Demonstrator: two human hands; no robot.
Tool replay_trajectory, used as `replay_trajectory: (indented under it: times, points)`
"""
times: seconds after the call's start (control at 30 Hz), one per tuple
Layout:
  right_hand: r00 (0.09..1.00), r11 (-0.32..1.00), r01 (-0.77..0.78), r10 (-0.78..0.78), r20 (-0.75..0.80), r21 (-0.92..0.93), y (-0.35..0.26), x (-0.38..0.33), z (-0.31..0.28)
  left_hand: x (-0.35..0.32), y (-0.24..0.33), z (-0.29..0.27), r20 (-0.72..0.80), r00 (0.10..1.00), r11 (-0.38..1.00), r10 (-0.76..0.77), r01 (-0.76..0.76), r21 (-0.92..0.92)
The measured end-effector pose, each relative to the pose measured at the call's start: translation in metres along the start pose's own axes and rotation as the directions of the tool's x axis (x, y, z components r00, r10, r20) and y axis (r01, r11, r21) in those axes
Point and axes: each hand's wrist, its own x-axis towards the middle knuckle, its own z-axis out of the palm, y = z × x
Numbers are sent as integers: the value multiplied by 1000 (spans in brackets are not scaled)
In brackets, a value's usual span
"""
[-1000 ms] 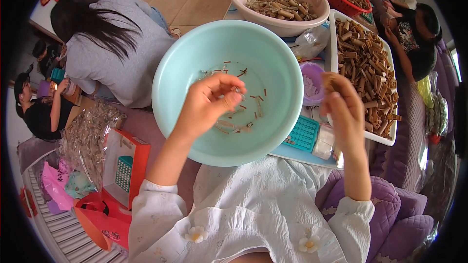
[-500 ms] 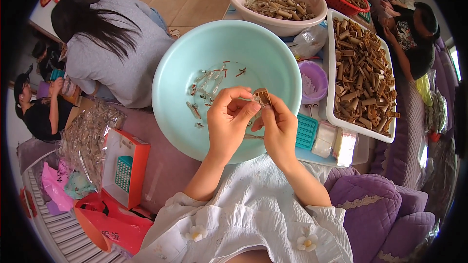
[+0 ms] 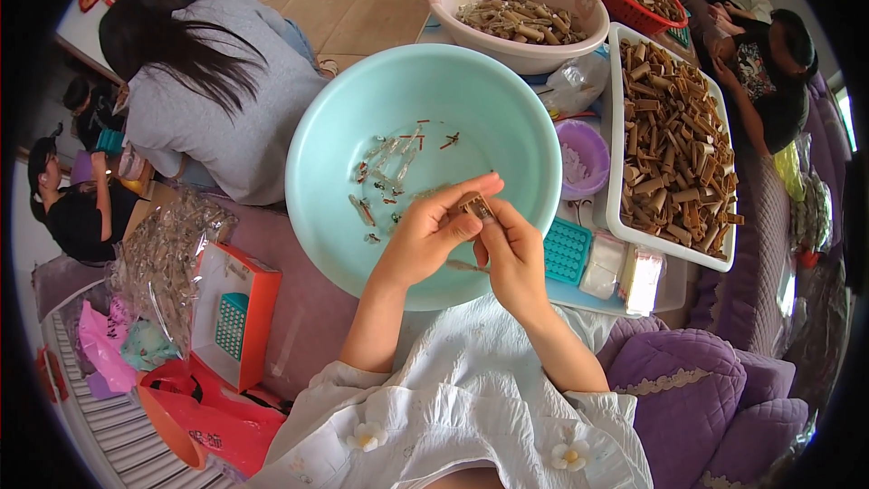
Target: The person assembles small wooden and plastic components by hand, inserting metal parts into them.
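Over the pale aqua basin (image 3: 317, 118), my two hands meet around a small brown hollow piece (image 3: 476, 207). My left hand (image 3: 424, 234) pinches it from the left, its thumb in front and its fingers stretched behind. From the other side my right hand (image 3: 513, 252) grips the piece between thumb and fingertips. What lies deeper between the fingers is hidden. Clear plastic sachets (image 3: 391, 161) and small reddish-brown bits (image 3: 450, 140) lie on the basin's floor, left of and beyond my hands.
At right stands a white tray (image 3: 614, 140) heaped with brown pieces. Near it are a purple bowl (image 3: 593, 140), a teal gridded tray (image 3: 566, 251) and a pink basin (image 3: 439, 0). A bulging clear bag (image 3: 163, 249) and an orange box (image 3: 262, 308) sit left. Other people sit around.
The brown piece has come slightly down and to the left, and now tilts differently. My left fingers have straightened behind it, and my right hand has turned inward. The view has shifted slightly.
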Motion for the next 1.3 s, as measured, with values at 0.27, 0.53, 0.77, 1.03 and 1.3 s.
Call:
replay_trajectory:
  times: [0.27,0.53,0.77,1.03,1.3]
  points:
    - [965,912,-249,206,162,325,5,-1,-7,-8,-4,17,-278,913,948,298,-249,198]
    - [956,899,284,-292,27,-335,-1,1,-10,-16,10,27,-385,904,980,188,-150,128]
    - [978,949,210,-204,51,-234,-2,-1,-14,-14,2,36,-458,889,932,-27,-143,-333]
    - [996,955,77,-58,74,-287,-8,-4,-25,-18,-3,49,-486,874,912,-20,-183,-366]
    - [997,964,-50,65,48,-260,-13,-16,-35,-18,-6,59,-506,861,969,50,-166,-186]
